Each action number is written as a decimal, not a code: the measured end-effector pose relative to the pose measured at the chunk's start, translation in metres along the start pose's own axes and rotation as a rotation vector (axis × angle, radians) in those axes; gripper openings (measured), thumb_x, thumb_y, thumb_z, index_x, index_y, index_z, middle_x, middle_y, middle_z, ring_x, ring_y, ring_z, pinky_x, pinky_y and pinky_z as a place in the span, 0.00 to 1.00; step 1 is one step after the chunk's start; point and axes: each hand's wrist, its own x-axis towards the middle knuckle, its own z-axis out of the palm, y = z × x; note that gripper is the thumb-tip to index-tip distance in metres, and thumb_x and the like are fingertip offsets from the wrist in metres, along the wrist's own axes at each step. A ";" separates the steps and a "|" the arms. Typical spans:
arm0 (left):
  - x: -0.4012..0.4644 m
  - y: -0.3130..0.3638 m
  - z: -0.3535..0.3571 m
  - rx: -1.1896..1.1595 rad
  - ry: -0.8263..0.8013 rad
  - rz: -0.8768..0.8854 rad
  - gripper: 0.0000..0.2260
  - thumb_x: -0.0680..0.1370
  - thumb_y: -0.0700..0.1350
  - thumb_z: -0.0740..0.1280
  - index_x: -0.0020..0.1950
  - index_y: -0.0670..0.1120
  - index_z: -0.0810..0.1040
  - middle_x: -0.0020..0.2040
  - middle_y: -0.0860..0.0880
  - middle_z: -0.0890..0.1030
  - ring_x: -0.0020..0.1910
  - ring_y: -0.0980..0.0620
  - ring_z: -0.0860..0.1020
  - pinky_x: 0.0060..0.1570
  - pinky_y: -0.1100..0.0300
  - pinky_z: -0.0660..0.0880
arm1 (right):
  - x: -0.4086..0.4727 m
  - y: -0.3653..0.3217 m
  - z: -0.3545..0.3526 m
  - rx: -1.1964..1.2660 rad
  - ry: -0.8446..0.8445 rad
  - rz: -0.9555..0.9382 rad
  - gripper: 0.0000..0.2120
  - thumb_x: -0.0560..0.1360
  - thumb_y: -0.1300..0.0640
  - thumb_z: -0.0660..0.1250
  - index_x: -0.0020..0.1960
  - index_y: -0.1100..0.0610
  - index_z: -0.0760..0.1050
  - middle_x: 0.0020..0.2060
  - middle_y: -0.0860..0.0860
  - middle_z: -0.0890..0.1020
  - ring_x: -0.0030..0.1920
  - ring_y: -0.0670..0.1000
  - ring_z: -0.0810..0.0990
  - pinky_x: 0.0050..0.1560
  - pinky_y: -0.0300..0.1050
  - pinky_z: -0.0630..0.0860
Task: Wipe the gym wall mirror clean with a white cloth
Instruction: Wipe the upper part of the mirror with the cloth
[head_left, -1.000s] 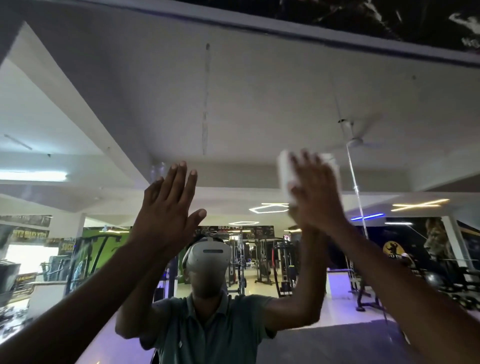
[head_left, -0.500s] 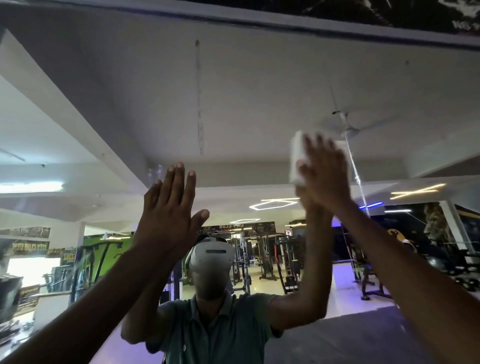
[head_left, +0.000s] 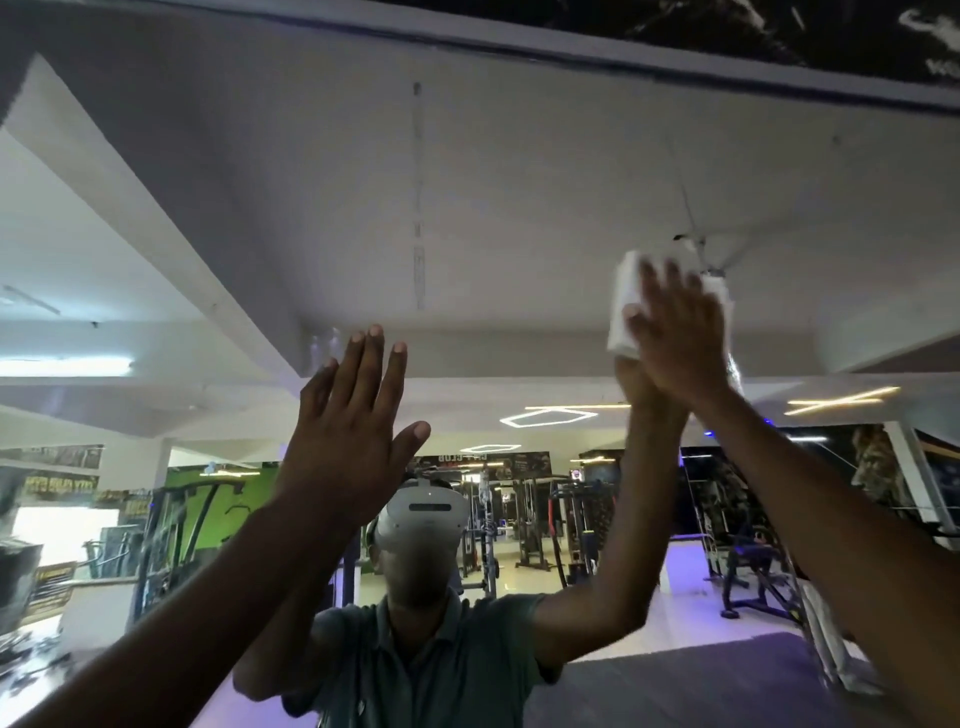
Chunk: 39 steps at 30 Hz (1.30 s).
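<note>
The wiping is under way, high on the gym wall mirror (head_left: 467, 218), but how much of the glass is already clean is hard to judge. No sharp line between wiped and unwiped glass shows. A thin vertical streak (head_left: 418, 208) runs down the pane above and between the two hands, and a cluster of faint smudges (head_left: 324, 340) sits just above the left fingertips. Both look like marks not yet dealt with, though the streak could also be a seam in the glass. The lower part of the mirror, where the gym machines and the person's own reflection appear, gives no sign either way. My judgement is that a good deal is left — at least the middle strip and the area around the left hand.

The right hand (head_left: 675, 338) is raised well above head height, arm stretched up and forward. Its fingers are straight and spread, and the palm presses the folded white cloth (head_left: 623, 312) flat against the glass. The cloth peeks out on the left of the hand and a little past the fingertips, just below the reflected ceiling fan (head_left: 698, 244).

The left hand (head_left: 353, 421) is lower and holds nothing. Its fingers are released and straight, close together, with the thumb out to the side. The palm faces the mirror — apparently braced on it, though actual contact cannot be told.
</note>
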 end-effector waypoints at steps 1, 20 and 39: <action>0.000 0.001 0.000 -0.004 0.005 -0.004 0.34 0.86 0.62 0.46 0.86 0.44 0.51 0.86 0.40 0.49 0.86 0.43 0.48 0.80 0.48 0.45 | 0.002 0.003 -0.001 0.028 0.010 0.105 0.39 0.80 0.36 0.40 0.86 0.52 0.54 0.84 0.60 0.59 0.83 0.66 0.58 0.80 0.67 0.57; -0.002 0.005 0.001 -0.004 0.041 -0.024 0.33 0.86 0.61 0.47 0.86 0.42 0.54 0.85 0.39 0.53 0.85 0.42 0.51 0.80 0.45 0.50 | -0.032 -0.048 0.002 0.032 0.084 0.321 0.41 0.78 0.36 0.40 0.86 0.54 0.55 0.83 0.62 0.61 0.81 0.68 0.61 0.78 0.69 0.58; -0.003 0.005 -0.004 -0.047 -0.007 -0.016 0.34 0.85 0.60 0.48 0.86 0.41 0.54 0.85 0.38 0.52 0.85 0.41 0.51 0.81 0.43 0.51 | -0.114 -0.127 0.010 0.049 -0.074 -0.300 0.35 0.84 0.37 0.46 0.87 0.47 0.43 0.86 0.54 0.45 0.85 0.61 0.42 0.83 0.64 0.40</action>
